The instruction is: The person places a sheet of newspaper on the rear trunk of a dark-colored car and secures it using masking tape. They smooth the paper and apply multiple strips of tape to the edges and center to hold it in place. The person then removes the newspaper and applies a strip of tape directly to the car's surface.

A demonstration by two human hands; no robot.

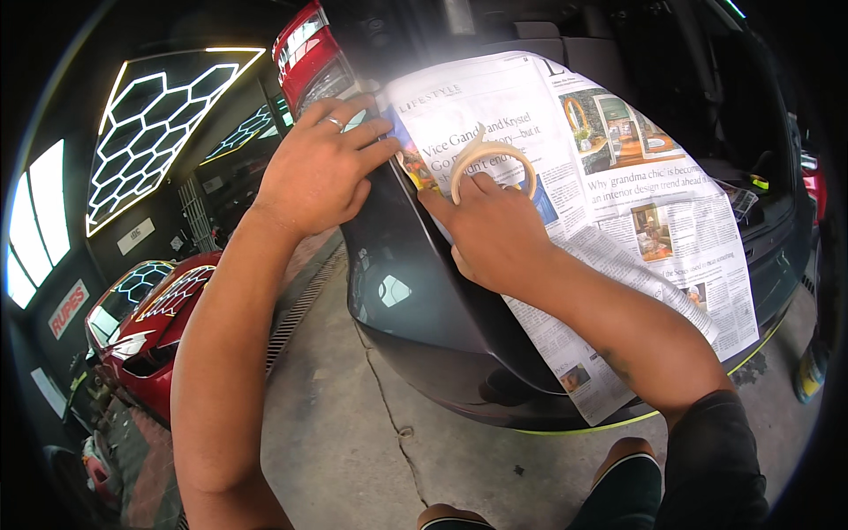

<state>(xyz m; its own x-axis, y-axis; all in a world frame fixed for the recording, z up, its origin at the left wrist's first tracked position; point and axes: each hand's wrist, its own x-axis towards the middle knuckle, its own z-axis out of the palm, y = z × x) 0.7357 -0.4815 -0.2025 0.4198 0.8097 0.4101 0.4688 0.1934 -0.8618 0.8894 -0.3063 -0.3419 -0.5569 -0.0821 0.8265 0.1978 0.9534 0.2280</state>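
Observation:
A large newspaper sheet (495, 97) is spread over the rear corner of a dark grey car, its left edge running down beside the red tail light (311, 57). On that edge, just below the light, my left hand (322, 159) presses with bent, slightly parted fingers; a ring is on one of them. My right hand (495, 230) is closed on a roll of masking tape (531, 168), which loops around its fingers above the paper. Its index finger reaches the paper's left edge. The fingertips of my left hand partly cover the border between paper and car.
Below the paper curves the car's glossy rear bumper (424, 353), with a yellow-green strip (565, 431) along its lower edge. The open cargo area (565, 40) lies behind. A red car (159, 327) stands at left. A bottle (811, 371) is on the concrete floor at right.

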